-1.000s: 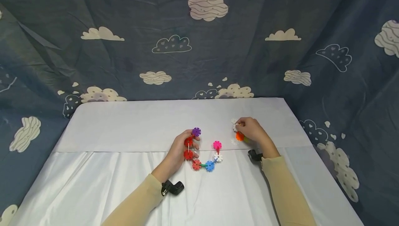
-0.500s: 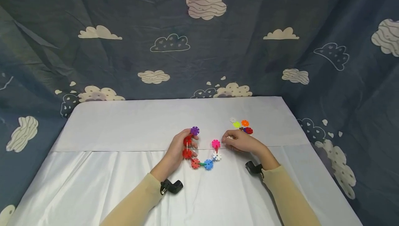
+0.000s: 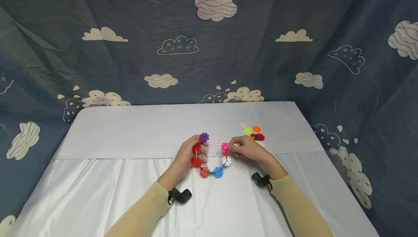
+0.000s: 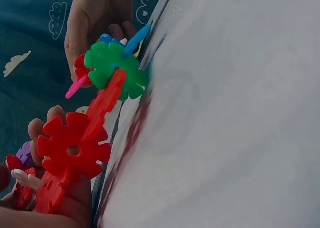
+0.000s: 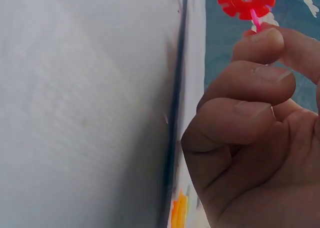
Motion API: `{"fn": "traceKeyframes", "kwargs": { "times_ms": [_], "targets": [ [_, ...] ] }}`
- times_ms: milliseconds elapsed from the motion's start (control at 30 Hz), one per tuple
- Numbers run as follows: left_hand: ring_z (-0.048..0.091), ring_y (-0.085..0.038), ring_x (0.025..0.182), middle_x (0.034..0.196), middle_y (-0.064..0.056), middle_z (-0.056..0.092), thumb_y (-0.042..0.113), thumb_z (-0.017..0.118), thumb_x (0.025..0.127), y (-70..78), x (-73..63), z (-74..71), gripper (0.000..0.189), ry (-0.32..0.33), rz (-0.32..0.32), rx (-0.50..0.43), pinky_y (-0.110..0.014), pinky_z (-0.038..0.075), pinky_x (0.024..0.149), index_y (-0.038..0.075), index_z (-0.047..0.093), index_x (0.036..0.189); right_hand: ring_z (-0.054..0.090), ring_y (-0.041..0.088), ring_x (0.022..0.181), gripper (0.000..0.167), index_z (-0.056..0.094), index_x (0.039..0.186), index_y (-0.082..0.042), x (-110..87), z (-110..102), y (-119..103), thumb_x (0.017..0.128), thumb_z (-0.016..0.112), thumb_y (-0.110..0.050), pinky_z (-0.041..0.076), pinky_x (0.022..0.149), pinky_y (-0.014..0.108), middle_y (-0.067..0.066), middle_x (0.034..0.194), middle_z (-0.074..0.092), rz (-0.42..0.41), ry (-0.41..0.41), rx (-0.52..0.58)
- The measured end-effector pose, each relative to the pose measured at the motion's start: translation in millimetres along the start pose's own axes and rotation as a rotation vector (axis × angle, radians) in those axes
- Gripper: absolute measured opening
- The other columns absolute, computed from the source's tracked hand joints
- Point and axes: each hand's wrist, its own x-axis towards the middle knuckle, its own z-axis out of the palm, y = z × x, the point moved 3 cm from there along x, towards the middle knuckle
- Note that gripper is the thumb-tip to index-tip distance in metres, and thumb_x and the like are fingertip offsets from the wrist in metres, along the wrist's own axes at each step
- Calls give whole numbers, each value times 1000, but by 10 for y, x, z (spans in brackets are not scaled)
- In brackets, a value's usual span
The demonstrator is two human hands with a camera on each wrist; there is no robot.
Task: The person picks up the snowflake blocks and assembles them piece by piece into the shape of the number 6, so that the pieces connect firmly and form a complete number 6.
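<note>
A chain of interlocking snowflake discs (image 3: 204, 172) hangs in a U from my left hand (image 3: 188, 153). Its red discs (image 4: 74, 147) lie against the left fingers, which curl round that side. The chain's upper left end is a purple disc (image 3: 204, 137); blue (image 3: 218, 172) and white discs follow along the bottom and right side. At the right end, a pink disc (image 3: 225, 147) touches or nearly touches the fingertips of my right hand (image 3: 246, 148). That hand pinches a small white disc (image 3: 236, 144), mostly hidden by its fingers. In the right wrist view, its fingers are curled.
Loose discs in several colours lie beyond the right hand, among them an orange disc (image 3: 256, 129), a yellow disc (image 3: 248, 130) and a dark red disc (image 3: 260, 137). White cloth (image 3: 130, 131) covers the table. A dark cloud-print curtain (image 3: 137, 59) stands behind it.
My right hand has come from the loose discs leftward to the chain's pink end, bringing a small white disc. The left hand stays nearly still, holding the chain.
</note>
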Motion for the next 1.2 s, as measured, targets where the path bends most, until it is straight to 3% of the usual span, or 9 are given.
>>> {"fn": "traceKeyframes", "kwargs": {
  "times_ms": [133,333,400,500,633,800,967,1100,1200],
  "targets": [
    [65,-15,80,116,-10,65,21,35,115,8,-6,17,35,-24,7,18,-34,65,72,5,55,139,40,14,51,20,71,99,-9,-19,-36,-9,102,70,-28,31,50,22,-2,63,54,5,30,55],
    [74,-17,82,119,-17,71,33,39,115,7,11,1,40,-24,12,51,-39,68,81,5,58,135,40,11,48,23,69,100,-6,6,-17,28,105,68,-28,32,48,21,-2,63,55,-15,-17,64],
    [75,-17,80,118,-17,72,35,39,115,5,15,-7,40,-19,10,58,-39,68,80,4,59,134,40,11,47,23,69,100,-5,17,-9,47,105,68,-28,32,47,20,-2,62,55,-13,-27,70],
    [72,-16,73,100,-11,74,37,41,115,-6,15,-18,45,-5,-3,46,-33,67,75,-1,61,129,41,12,48,25,69,103,-5,24,-14,68,105,69,-30,32,48,21,0,63,56,-10,-31,76],
    [64,-16,65,79,-3,68,40,44,114,-25,11,-31,51,19,-22,25,-28,61,68,-7,63,124,48,15,55,29,68,118,-6,11,-50,75,107,65,-33,39,51,23,2,71,61,-2,-44,54],
    [62,-14,69,89,-3,68,37,45,115,-20,14,-38,45,26,-14,26,-27,58,64,-3,62,126,63,23,67,31,57,138,-5,-40,-169,-37,109,57,-16,51,59,28,11,89,74,-35,4,7],
    [61,-12,71,99,-3,67,28,47,114,-29,16,-8,30,54,6,35,-24,56,60,3,62,122,76,25,83,19,63,119,-5,9,-165,-297,106,67,-18,60,66,34,14,106,82,-197,166,-25],
    [61,-11,70,98,-3,67,25,48,114,-49,35,-15,27,77,15,47,-24,56,58,4,63,122,68,18,80,11,72,96,-14,119,-54,-480,98,78,-23,55,68,28,4,95,79,-317,266,-140],
    [61,-11,69,99,-5,67,25,47,115,-50,50,-33,27,82,16,55,-24,56,58,5,63,123,58,15,75,9,76,88,-17,173,29,-547,94,82,-20,49,65,25,-1,85,73,-367,288,-181]
  ]
}}
